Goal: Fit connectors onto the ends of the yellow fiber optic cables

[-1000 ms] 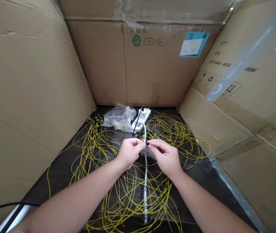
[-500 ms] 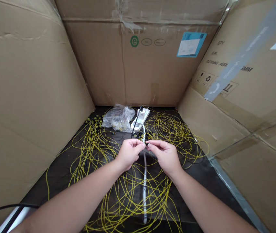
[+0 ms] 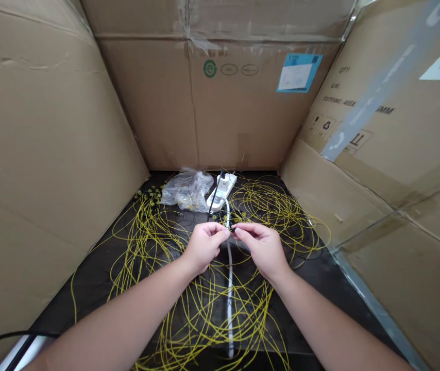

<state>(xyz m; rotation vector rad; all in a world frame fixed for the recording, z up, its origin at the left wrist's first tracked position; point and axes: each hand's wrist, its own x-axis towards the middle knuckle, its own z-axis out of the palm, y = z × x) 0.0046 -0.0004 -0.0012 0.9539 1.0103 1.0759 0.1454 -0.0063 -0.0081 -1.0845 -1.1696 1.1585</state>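
My left hand (image 3: 203, 245) and my right hand (image 3: 262, 247) meet fingertip to fingertip above a black work surface (image 3: 88, 273). Both are closed in a pinch on a small dark piece at the end of a thin yellow cable (image 3: 232, 225); the piece is too small to name. Loops of yellow cable (image 3: 154, 242) lie tangled under and around both hands. A white cord (image 3: 230, 288) runs beneath the hands from a white power strip (image 3: 222, 191) toward me.
A clear plastic bag (image 3: 187, 189) with small parts lies left of the power strip. Cardboard boxes wall the surface at the left (image 3: 42, 144), back (image 3: 220, 103) and right (image 3: 390, 154). A black cable (image 3: 7, 337) crosses the near left corner.
Both hands keep their pinch at the same spot. The view has drifted slightly; nothing on the surface has moved.
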